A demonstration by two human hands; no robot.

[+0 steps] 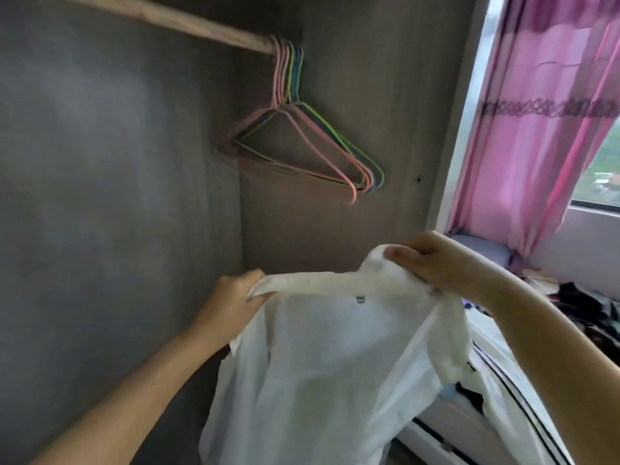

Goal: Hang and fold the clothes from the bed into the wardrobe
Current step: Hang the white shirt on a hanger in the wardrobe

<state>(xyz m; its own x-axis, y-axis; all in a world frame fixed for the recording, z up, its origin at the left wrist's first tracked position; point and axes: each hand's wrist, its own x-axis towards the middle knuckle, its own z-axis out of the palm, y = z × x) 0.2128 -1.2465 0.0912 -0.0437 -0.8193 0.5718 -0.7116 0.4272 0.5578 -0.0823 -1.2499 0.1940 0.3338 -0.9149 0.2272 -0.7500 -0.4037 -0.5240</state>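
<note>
A white garment (328, 364) hangs in front of me inside the open grey wardrobe (100, 196). My left hand (231, 300) grips its upper edge at the left. My right hand (436, 260) grips the bunched top part at the right, thumb over the cloth. The rest of the fabric drops down between my arms. Above, several empty wire hangers (302, 142) in pink, green and blue hang from a wooden rail (188, 23). Dark clothes (590, 310) lie on the bed at the right.
A pink curtain (536, 122) covers a window (604, 176) at the right. The bed (496, 397), white with dark stripes, lies at the lower right. The wardrobe's side wall (352, 196) stands just behind the hangers.
</note>
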